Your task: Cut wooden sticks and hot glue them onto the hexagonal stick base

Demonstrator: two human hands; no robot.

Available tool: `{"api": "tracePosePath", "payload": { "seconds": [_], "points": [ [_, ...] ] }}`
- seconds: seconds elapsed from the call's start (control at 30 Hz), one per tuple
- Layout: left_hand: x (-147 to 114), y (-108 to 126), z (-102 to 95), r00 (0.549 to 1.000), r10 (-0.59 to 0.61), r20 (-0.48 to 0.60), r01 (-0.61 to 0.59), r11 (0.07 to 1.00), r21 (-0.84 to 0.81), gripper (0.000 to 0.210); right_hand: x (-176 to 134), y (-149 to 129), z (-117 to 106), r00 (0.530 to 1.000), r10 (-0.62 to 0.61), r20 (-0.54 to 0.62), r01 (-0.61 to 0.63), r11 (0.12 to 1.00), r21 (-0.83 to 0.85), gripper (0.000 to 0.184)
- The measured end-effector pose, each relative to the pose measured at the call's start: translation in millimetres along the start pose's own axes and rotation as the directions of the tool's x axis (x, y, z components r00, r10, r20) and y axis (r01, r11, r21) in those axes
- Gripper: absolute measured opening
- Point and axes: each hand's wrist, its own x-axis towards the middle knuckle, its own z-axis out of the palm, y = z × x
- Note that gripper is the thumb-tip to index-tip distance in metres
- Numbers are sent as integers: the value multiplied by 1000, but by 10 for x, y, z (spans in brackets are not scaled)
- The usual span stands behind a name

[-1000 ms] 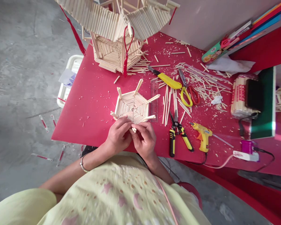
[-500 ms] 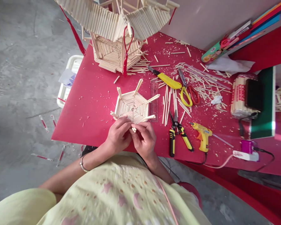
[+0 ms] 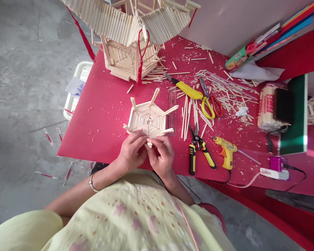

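Note:
Both hands meet at the near edge of a hexagonal base (image 3: 148,120) made of thin wooden sticks, with short stick posts rising at its corners. My right hand (image 3: 161,153) pinches a small post of wooden sticks (image 3: 149,144), whose pale end shows between thumb and finger. My left hand (image 3: 133,150) is closed beside it, its fingertips against the base's near corner. What lies under the left fingers is hidden, so I cannot tell whether they grip the same post.
Behind stands a larger stick pavilion (image 3: 132,59) with red tassels. To the right lie a yellow utility knife (image 3: 188,90), scissors (image 3: 208,104), a clear ruler (image 3: 172,115), pruning shears (image 3: 199,148), a yellow glue gun (image 3: 226,151) and loose sticks (image 3: 187,118) on the red table (image 3: 94,129).

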Motion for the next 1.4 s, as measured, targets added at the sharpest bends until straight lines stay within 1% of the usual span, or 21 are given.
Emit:
{"api": "tracePosePath", "payload": {
  "seconds": [0.47, 0.7, 1.23, 1.4],
  "points": [
    [-3, -8, 8, 1000, 10, -2, -10, 1000, -1, 21, 10, -2, 4, 1000, -9, -17, 10, 999, 52, 29],
    [14, 6, -2, 1000, 10, -7, -10, 1000, 25, 18, 9, -13, 1, 1000, -2, -17, 2, 1000, 25, 25],
    [4, -4, 4, 1000, 15, -13, -15, 1000, 8, 20, 7, -6, 2, 1000, -2, -10, 3, 1000, 30, 26],
    [13, 0, 2, 999, 27, -18, -27, 1000, 3, 20, 21, -17, -2, 1000, -19, -21, 20, 999, 38, 27]
  ]
}}
